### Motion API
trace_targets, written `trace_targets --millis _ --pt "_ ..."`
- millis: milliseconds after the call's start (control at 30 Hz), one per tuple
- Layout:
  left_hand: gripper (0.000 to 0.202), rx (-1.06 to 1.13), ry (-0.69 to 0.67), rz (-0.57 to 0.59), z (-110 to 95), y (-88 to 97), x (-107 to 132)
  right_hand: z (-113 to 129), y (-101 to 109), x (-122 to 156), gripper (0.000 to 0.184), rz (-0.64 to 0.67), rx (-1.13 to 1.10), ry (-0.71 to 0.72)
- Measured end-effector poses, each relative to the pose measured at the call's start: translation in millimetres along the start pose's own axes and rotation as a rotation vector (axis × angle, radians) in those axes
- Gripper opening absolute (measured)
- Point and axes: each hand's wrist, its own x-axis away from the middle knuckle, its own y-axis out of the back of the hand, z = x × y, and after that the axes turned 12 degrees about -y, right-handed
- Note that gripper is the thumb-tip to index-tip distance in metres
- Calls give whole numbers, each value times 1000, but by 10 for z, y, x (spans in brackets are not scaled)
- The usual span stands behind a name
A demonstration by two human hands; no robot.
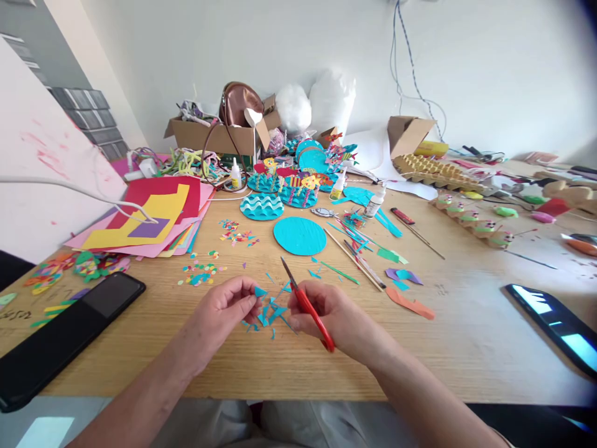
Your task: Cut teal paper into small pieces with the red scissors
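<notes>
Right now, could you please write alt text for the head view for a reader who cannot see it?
The right hand holds red-handled scissors while the left hand pinches a small teal paper piece over a wooden table, with teal scraps below and a teal disc beyond.

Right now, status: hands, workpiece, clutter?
Left hand pinching a small teal paper piece. Right hand holding red scissors, blades up. Teal scraps underneath; phone lies left.

Both my forearms reach in from below, angled toward each other. My left hand (pixel 227 306) pinches with fingertips together; my right hand (pixel 336 316) is curled closed, knuckles up.
</notes>
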Motion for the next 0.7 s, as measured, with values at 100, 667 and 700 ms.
trace_targets --millis 100,667,700 --pt "8 -69 -33 46 -6 -20 -27 -4 -21 -102 9 -100 59 104" --pt "13 -246 -136 106 89 -43 -65 -4 -113 -243 10 -206 24 184" --pt "14 -203 -119 84 80 -64 -56 -6 -128 -237 11 -203 -80 178"
